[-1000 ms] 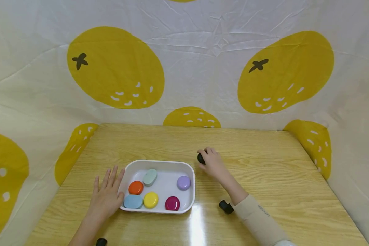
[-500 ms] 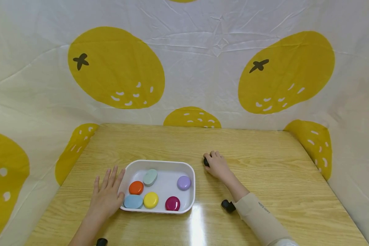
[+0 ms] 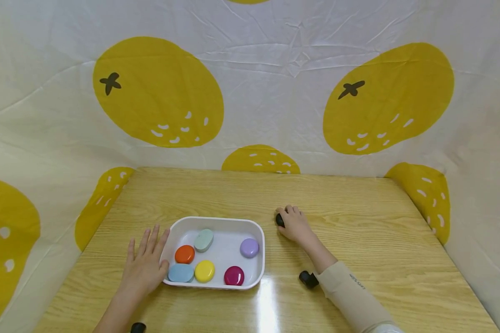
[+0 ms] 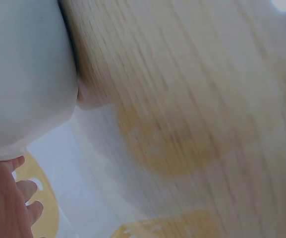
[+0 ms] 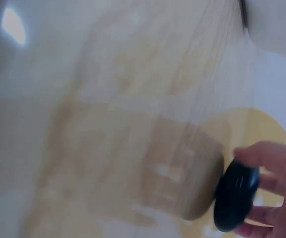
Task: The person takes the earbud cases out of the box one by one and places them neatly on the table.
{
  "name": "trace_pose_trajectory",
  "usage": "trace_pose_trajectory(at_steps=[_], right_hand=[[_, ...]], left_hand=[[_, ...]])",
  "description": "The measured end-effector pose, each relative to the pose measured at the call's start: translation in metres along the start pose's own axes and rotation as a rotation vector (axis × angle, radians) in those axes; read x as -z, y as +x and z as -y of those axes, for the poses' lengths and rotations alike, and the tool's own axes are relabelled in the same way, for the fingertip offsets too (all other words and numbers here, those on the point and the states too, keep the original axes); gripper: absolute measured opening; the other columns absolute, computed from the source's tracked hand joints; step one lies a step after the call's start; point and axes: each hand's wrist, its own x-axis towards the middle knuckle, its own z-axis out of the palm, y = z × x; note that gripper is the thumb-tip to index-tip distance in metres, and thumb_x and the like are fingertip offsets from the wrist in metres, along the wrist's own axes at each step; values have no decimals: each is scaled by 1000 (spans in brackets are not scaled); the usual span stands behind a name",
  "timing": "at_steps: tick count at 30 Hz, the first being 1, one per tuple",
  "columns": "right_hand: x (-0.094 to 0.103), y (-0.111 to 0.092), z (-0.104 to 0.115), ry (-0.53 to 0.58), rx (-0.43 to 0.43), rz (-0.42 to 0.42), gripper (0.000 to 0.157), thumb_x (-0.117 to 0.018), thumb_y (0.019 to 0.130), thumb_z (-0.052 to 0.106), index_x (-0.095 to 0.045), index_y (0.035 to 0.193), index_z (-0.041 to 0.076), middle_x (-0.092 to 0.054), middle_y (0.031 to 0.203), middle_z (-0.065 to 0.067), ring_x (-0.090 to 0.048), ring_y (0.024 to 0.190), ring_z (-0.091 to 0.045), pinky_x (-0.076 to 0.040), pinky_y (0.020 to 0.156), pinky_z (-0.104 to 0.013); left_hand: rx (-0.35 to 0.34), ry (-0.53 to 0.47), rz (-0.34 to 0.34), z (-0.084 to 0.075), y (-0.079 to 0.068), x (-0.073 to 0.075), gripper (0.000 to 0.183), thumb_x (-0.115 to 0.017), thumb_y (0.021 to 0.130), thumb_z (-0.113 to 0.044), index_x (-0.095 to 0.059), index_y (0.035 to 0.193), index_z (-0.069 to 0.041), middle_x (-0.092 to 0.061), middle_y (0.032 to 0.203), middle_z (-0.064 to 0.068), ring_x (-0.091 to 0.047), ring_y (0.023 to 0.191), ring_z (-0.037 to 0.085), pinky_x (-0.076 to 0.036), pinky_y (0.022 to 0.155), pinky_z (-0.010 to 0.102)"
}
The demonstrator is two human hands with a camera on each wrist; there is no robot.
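A white tray [image 3: 256, 277] with rounded corners stands on the wooden table. My left hand [image 3: 143, 268] lies along its left side with straight, spread fingers that touch the rim; the left wrist view shows the fingers [image 4: 26, 191] beside the tray's outer wall [image 4: 28, 74]. To the right of the tray, my right hand [image 3: 295, 225] holds a glossy black, rounded disc [image 5: 237, 196] between thumb and fingers. In the right wrist view the disc is tilted on edge, close against the tabletop.
Inside the tray lie several smooth pieces: orange [image 3: 184, 254], pale green [image 3: 203, 240], light blue [image 3: 181, 273], yellow [image 3: 204, 271], magenta [image 3: 234, 276] and lilac [image 3: 249, 248]. Black wrist-camera parts [image 3: 308, 279] show near the right forearm. A fruit-patterned curtain [image 3: 275, 101] encloses the table [image 3: 333, 199].
My right hand has moved slightly right and toward me with the black disc, then nearly stopped. My left hand and the tray stay in place.
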Motion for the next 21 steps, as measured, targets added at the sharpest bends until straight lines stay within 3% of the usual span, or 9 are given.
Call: trace_pose_trajectory(at_steps=[5,10,14,18,21], right_hand=[[11,-1,12,75,3,-106,53,-64,83,22,-46,132,11,-47,128,-18,-42,119,-37,-33,93,-55],[24,-5,35,160,165,-248,47,-61,84,20,-48,128,13,-49,126,-16,-44,118,-36,-34,96,-56],[27,-12,54,172,319,-205,44,-56,89,25,-45,130,14,-46,129,-15,-42,121,-33,-33,98,-54],[24,-18,68,101,421,-129,45,-53,90,29,-43,131,15,-45,129,-12,-41,121,-28,-32,101,-48],[19,-20,76,43,486,-94,46,-54,88,28,-43,130,16,-46,126,-8,-42,118,-25,-31,102,-44]], left_hand=[[6,-7,5,-1,0,0,64,-46,86,-20,-23,145,-7,-10,151,19,-8,136,39,9,106,58],[11,-4,10,-1,-1,1,65,-46,86,-20,-23,145,-8,-9,151,18,-8,137,38,5,106,60],[13,-8,14,-1,0,1,65,-46,86,-20,-22,145,-7,-9,151,19,-7,137,38,8,105,59],[12,-16,18,-1,0,1,64,-46,87,-20,-22,145,-7,-8,151,19,-5,137,38,13,105,57],[12,-10,16,-1,-1,1,64,-46,86,-20,-22,145,-7,-9,151,19,-5,137,38,9,105,58]])
